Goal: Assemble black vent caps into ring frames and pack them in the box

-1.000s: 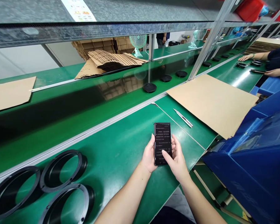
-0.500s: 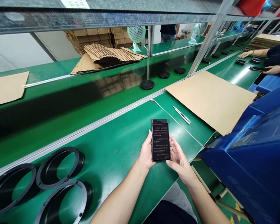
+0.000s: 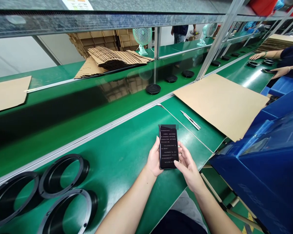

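Phone (image 3: 168, 147) upright between both hands, just above the green tabletop (image 3: 127, 152), screen lit with lines of pale text on a dark background. Left grip (image 3: 154, 159) closed around the phone's left edge and back, fingers curling out of sight behind it. Right grip (image 3: 188, 169) closed on the lower right edge, thumb lying across the bottom corner of the screen, fingers spread along the side. Neither grip wide open; phone firmly cradled by both.

Lower left on the tabletop, three black rings (image 3: 63, 175) lying flat, close together, partly cut off by the frame edge. Ahead and slightly right, a utility knife (image 3: 190, 120) lying diagonally beside a thin metal strip, just short of a large cardboard sheet (image 3: 221, 105). Right of the hands, a blue bin (image 3: 266, 162) looming at the tabletop's edge.

Beyond a metal rail, a second green belt (image 3: 63, 107) carrying black discs (image 3: 153, 89). Farther back, a stack of flattened cardboard (image 3: 114, 60) and a pale green fan (image 3: 142, 36). Upper right, a co-worker's two hands (image 3: 256, 56) reaching over another tabletop, close to more black rings (image 3: 268, 62). In the far background, a standing person (image 3: 180, 34).
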`<action>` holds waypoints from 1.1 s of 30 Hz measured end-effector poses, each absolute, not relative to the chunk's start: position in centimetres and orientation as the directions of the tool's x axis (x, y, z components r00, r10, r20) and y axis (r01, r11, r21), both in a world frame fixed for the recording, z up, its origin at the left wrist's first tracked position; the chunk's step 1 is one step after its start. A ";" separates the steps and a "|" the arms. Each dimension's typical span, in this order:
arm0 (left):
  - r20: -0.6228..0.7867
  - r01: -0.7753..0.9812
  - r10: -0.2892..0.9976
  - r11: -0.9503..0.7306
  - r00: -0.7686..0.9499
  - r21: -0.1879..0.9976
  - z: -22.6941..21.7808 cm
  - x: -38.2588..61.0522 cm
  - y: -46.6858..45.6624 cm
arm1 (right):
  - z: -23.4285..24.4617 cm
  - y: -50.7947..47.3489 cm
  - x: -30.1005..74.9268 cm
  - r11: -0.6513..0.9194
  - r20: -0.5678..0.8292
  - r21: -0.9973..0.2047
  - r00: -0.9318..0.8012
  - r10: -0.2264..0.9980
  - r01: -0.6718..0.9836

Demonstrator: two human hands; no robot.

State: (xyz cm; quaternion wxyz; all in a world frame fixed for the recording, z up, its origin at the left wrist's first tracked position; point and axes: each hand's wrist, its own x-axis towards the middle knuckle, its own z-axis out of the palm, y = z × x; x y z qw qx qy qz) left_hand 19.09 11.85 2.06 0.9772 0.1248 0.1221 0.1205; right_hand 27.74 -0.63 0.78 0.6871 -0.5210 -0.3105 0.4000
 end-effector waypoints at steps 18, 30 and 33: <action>-0.225 -0.211 0.262 0.951 0.938 0.228 1.9 19.1 12.0 | 0.9 -1.3 28.5 0.143 0.027 -0.928 0.322 0.947 -0.344; -0.227 -0.236 0.285 0.946 0.931 0.221 1.9 19.0 12.1 | 0.5 -0.9 28.1 0.154 0.028 -0.940 0.381 0.924 -0.306; -0.223 -0.229 0.279 0.947 0.934 0.225 1.9 19.0 12.0 | 0.5 -0.9 28.0 0.154 0.028 -0.942 0.387 0.922 -0.298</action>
